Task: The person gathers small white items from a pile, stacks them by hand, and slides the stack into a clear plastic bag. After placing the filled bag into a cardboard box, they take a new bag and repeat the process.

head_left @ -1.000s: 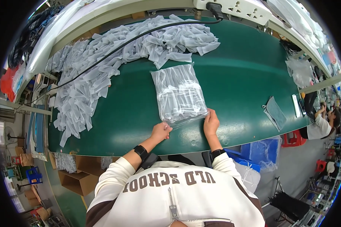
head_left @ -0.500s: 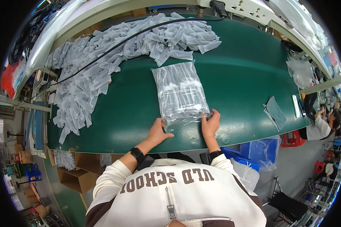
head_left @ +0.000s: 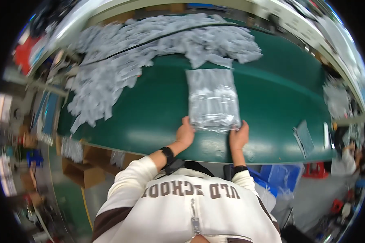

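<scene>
1. My left grip (head_left: 185, 134) is partly curled at the near left corner of the bag (head_left: 213, 95), fingers along its side; blur keeps me from telling whether it is closed on the plastic.
2. My right grip (head_left: 239, 137) bends about the near right corner, touching it, thumb and fingers slightly parted; I cannot tell how firmly it holds.
3. The bag, clear and packed with pale grey pieces, lies flat on the green table (head_left: 158, 105) in front of me, between my two grips.
4. Beyond it and to its left spreads a pile (head_left: 103, 83) of pale strips, a black cable (head_left: 162, 37) crossing above.
5. Well to the right lies a grey cloth (head_left: 304, 139).
</scene>
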`<state>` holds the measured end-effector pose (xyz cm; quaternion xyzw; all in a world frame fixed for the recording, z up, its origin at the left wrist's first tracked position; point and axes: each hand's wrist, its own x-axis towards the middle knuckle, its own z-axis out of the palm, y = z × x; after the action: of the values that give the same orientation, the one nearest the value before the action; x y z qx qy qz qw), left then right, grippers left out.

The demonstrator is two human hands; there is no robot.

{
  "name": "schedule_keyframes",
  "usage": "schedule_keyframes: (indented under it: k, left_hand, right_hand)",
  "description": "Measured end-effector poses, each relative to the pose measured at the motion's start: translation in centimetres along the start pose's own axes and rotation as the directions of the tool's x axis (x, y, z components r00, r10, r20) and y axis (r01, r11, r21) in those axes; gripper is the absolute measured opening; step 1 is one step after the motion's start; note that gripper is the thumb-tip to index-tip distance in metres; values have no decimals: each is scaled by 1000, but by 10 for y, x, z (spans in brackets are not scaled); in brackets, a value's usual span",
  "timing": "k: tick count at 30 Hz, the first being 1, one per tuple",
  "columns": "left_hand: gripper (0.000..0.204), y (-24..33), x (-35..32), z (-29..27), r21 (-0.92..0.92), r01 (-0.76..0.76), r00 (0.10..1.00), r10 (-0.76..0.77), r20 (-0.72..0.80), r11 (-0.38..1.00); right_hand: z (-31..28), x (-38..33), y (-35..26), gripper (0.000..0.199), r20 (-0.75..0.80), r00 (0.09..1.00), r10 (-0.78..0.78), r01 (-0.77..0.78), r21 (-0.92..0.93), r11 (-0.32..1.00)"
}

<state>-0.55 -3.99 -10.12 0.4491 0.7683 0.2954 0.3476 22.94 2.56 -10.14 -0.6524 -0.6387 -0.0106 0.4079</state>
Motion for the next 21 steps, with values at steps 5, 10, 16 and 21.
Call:
schedule_keyframes:
  k: [5,10,16,21]
  left_hand:
    - [69,2,1,9,-205,-36,999,43,29,978]
    - [55,21,-17,-47,-520,-211,977,175,-119,827]
    - [37,39,-54,-143,-629,-452,892,338,-301,633]
    - [44,23,-136,-249,-596,-419,908,300,-293,685]
  right_hand:
    - [1,6,39,29,377,900,218,-249,34,968]
    - [-23,13,-16,26,342,939,21,-158,378,912]
    - [-76,58,-122,26,417,906,-76,-243,658,712]
    - [-121,54,-251,25,537,821,-191,-360,748,557]
